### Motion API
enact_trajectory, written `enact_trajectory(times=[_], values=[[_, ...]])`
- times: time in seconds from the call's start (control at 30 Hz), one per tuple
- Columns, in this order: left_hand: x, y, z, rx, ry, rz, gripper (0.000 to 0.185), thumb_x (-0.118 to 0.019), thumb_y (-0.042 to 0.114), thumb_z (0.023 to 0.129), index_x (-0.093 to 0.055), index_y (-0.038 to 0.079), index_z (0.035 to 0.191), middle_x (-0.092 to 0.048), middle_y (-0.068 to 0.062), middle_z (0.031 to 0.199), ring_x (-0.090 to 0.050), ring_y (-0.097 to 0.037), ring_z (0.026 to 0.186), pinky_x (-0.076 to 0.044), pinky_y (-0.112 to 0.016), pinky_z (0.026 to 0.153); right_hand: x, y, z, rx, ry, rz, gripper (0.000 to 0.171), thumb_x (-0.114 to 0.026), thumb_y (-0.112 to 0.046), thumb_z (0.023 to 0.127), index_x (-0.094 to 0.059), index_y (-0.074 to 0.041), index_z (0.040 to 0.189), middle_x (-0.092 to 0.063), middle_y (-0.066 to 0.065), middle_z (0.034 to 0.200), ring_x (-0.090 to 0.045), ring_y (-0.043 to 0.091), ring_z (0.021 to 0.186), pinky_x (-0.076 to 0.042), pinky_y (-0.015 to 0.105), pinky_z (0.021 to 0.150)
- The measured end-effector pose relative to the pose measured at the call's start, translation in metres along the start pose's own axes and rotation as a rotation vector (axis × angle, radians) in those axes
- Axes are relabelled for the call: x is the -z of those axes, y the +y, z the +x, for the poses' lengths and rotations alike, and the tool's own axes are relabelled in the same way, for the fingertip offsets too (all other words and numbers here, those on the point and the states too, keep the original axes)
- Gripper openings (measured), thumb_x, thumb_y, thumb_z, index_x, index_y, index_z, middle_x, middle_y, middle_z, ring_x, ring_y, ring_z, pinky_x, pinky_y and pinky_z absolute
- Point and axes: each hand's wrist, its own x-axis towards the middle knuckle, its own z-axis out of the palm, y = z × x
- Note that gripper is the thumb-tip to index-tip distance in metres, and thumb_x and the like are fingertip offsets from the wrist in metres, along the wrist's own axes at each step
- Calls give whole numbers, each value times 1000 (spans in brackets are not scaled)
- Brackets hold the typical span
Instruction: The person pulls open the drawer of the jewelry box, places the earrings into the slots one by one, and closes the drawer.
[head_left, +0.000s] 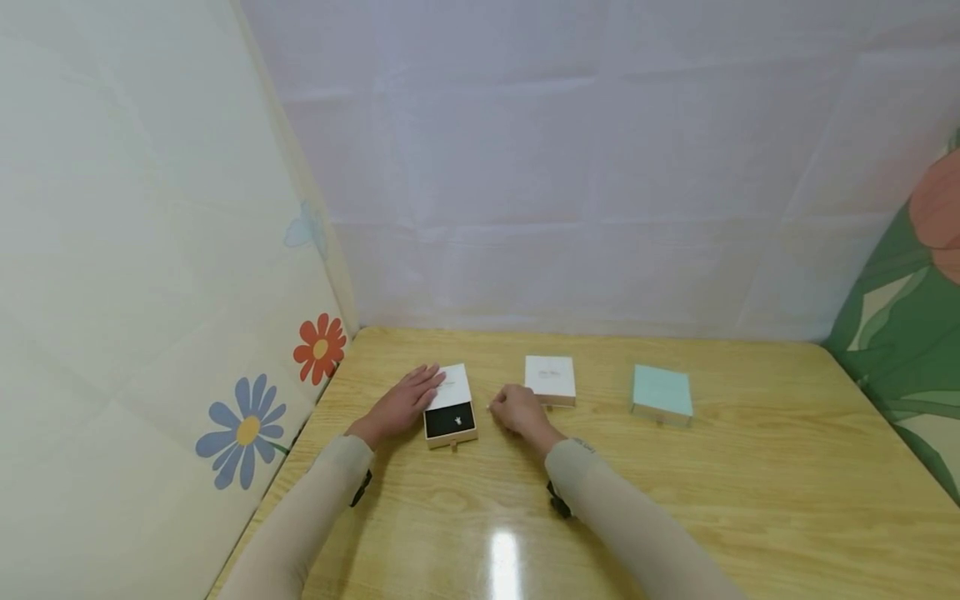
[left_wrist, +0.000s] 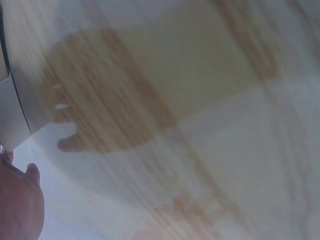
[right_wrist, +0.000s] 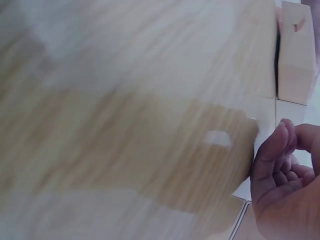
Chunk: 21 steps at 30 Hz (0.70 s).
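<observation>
On the left of the table, a white drawer-style jewellery box (head_left: 454, 387) has its drawer pulled toward me. The drawer's black lining (head_left: 441, 422) bears a small silvery piece of jewellery (head_left: 458, 421), too small to tell its exact kind. My left hand (head_left: 408, 397) rests flat on the box's white cover, fingers extended. Just right of the box, my right hand (head_left: 517, 409) is low over the table, thumb and forefinger together. A tiny whitish thing (head_left: 489, 407) shows at its fingertips; its kind cannot be made out. In the right wrist view, the right hand (right_wrist: 282, 175) has its fingers curled.
A closed white box (head_left: 550, 377) stands just behind and right of my right hand. Farther right is a mint-green box (head_left: 662, 390) with a small pull tab in front. The wooden table (head_left: 772, 467) reflects light; cloth walls (head_left: 570, 167) enclose its back and sides.
</observation>
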Motion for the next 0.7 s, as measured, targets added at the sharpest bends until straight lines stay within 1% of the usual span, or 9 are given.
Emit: enact_trajectory(times=[0.13, 0.27, 0.43, 0.6, 0.7], values=[[0, 1, 0, 1, -8, 0, 50, -36, 31, 112, -36, 12, 158, -28, -10, 166, -21, -36, 154, -17, -52, 126, 1, 0, 3, -20, -38, 69, 16, -68, -18, 94, -77, -5, 92, -63, 4, 58, -55, 12, 46, -48, 21, 44], [0, 1, 0, -3, 0, 0, 49, -36, 30, 112, -37, 11, 158, -29, -10, 165, -20, -36, 154, -17, -51, 126, 4, -1, 3, -24, -76, 160, 16, -68, -15, 92, -77, -2, 92, -62, 5, 55, -56, 12, 44, -51, 22, 43], [0, 0, 1, -6, 6, 0, 49, -35, 29, 112, -38, 11, 157, -29, -10, 165, -20, -36, 154, -16, -51, 127, 10, -4, 4, -29, -105, 228, 17, -66, -13, 92, -77, 1, 94, -59, 2, 54, -56, 11, 44, -53, 22, 45], [-1, -1, 1, -3, 4, 4, 49, -35, 30, 112, -38, 11, 157, -29, -10, 165, -20, -35, 154, -17, -50, 127, 14, -6, 0, -19, -130, 274, 20, -65, -13, 94, -75, 3, 86, -57, 1, 55, -55, 11, 47, -52, 20, 46], [-1, 0, 1, 0, 0, 0, 49, -36, 29, 112, -38, 11, 157, -29, -11, 165, -20, -36, 154, -17, -51, 127, 15, -8, -2, -16, -145, 321, 22, -64, -11, 94, -73, 6, 85, -60, 4, 59, -58, 12, 50, -55, 22, 49]])
